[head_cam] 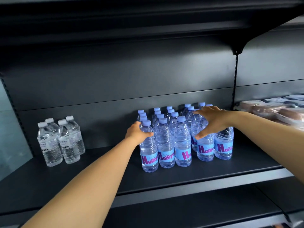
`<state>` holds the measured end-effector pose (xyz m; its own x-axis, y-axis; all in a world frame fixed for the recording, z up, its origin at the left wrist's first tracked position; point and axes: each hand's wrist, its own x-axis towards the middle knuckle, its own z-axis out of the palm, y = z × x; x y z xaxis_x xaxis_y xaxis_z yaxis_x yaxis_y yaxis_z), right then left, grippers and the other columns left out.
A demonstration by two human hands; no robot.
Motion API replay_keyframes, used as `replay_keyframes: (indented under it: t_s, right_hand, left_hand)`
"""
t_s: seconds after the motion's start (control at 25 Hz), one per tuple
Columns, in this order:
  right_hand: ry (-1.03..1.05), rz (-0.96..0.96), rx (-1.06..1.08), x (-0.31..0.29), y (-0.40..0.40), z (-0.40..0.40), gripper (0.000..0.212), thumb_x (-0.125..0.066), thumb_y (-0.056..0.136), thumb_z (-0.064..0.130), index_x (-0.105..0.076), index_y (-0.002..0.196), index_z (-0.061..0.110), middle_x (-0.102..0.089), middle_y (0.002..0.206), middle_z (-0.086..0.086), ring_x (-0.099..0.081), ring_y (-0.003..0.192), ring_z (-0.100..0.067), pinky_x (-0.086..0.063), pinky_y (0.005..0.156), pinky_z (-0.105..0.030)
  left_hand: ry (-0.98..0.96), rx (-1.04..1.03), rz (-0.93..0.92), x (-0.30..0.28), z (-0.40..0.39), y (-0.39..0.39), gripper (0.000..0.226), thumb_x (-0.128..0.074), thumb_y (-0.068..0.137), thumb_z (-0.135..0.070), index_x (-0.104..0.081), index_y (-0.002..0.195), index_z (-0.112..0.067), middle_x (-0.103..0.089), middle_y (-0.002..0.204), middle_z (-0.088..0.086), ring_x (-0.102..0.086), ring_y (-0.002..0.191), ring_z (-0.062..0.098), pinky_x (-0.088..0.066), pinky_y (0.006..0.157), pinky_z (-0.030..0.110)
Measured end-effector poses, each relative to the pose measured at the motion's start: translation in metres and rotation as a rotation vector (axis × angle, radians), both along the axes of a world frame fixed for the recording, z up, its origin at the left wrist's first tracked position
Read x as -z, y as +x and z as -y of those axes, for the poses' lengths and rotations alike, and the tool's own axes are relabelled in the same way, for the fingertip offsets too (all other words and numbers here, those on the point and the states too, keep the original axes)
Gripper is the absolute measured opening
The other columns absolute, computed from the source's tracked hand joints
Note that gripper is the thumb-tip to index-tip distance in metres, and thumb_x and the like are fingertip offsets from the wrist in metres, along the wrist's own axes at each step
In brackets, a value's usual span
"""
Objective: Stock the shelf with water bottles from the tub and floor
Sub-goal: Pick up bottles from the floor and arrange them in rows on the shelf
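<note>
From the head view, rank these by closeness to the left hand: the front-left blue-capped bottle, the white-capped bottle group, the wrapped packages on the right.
1. Front-left blue-capped bottle: gripped by the left hand.
2. White-capped bottle group: on the shelf's left part, apart from the hand.
3. Wrapped packages: far right, next bay.

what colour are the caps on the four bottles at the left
White caps, seen in the head view.

A dark shelf (98,171) holds a block of blue-capped bottles (182,139). The left hand (137,133) grips the block's front-left bottle (148,148); the right hand (212,122) spreads over its right side. Four white-capped bottles (60,140) stand well left of the block.
</note>
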<state>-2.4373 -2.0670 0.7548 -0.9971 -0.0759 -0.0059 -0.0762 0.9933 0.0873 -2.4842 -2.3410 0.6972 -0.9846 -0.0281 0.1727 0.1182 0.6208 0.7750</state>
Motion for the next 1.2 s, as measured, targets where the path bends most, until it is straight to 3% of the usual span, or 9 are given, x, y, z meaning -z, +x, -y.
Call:
replay_keyframes:
  t_s: [0.2, 0.32, 0.44, 0.6, 0.96, 1.2]
  right_hand:
    - [-0.049, -0.097, -0.029, 0.011, 0.048, 0.001, 0.113, -0.067, 0.065, 0.069, -0.001, 0.15, 0.034, -0.008, 0.158, 0.001, -0.003, 0.146, -0.025, -0.016, 0.115, -0.047]
    - [-0.027, -0.142, -0.031, 0.026, 0.083, 0.003, 0.112, -0.067, 0.064, 0.068, -0.002, 0.15, 0.034, -0.002, 0.159, 0.001, 0.001, 0.146, -0.024, -0.011, 0.116, -0.046]
    - [0.007, -0.109, -0.03, 0.051, 0.134, 0.003, 0.113, -0.065, 0.066, 0.07, 0.001, 0.15, 0.033, 0.004, 0.159, 0.0, 0.006, 0.147, -0.025, -0.01, 0.117, -0.047]
    - [-0.006, -0.073, -0.029, 0.094, 0.212, 0.003, 0.111, -0.064, 0.068, 0.07, 0.001, 0.15, 0.032, 0.004, 0.159, -0.002, 0.006, 0.147, -0.024, -0.011, 0.116, -0.045]
    - [0.002, 0.001, -0.04, 0.199, 0.344, -0.014, 0.108, -0.061, 0.071, 0.069, 0.001, 0.15, 0.032, 0.005, 0.159, -0.004, 0.008, 0.147, -0.025, -0.009, 0.118, -0.045]
    - [-0.049, 0.021, -0.074, 0.281, 0.391, -0.042, 0.104, -0.067, 0.07, 0.063, -0.012, 0.15, 0.026, -0.011, 0.156, -0.008, -0.005, 0.146, -0.027, -0.018, 0.116, -0.046]
  left_hand:
    - [-0.734, -0.005, -0.115, -0.01, 0.022, 0.055, 0.085, -0.075, 0.072, -0.042, -0.029, 0.141, -0.021, -0.034, 0.143, 0.007, -0.035, 0.132, 0.026, -0.039, 0.103, 0.04]
    - [-0.971, 0.013, -0.099, -0.003, 0.035, 0.099, 0.096, -0.073, 0.073, -0.046, -0.016, 0.147, -0.024, -0.015, 0.154, 0.009, -0.009, 0.145, 0.028, -0.021, 0.115, 0.044]
    - [-1.016, 0.017, -0.04, 0.017, 0.049, 0.162, 0.102, -0.072, 0.074, -0.046, -0.006, 0.149, -0.025, 0.001, 0.158, 0.01, 0.005, 0.146, 0.028, -0.009, 0.118, 0.047]
    - [-1.037, 0.057, 0.046, 0.059, 0.061, 0.244, 0.105, -0.071, 0.075, -0.046, -0.001, 0.15, -0.026, 0.008, 0.158, 0.011, 0.011, 0.146, 0.027, -0.005, 0.119, 0.048]
    - [-1.04, 0.133, 0.124, 0.167, 0.044, 0.372, 0.102, -0.068, 0.077, -0.05, 0.0, 0.15, -0.025, 0.008, 0.158, 0.013, 0.009, 0.146, 0.03, -0.007, 0.117, 0.048]
    - [-0.985, 0.236, 0.102, 0.26, -0.004, 0.413, 0.104, -0.068, 0.075, -0.053, -0.002, 0.15, -0.024, 0.001, 0.157, 0.015, -0.001, 0.146, 0.032, -0.014, 0.117, 0.046]
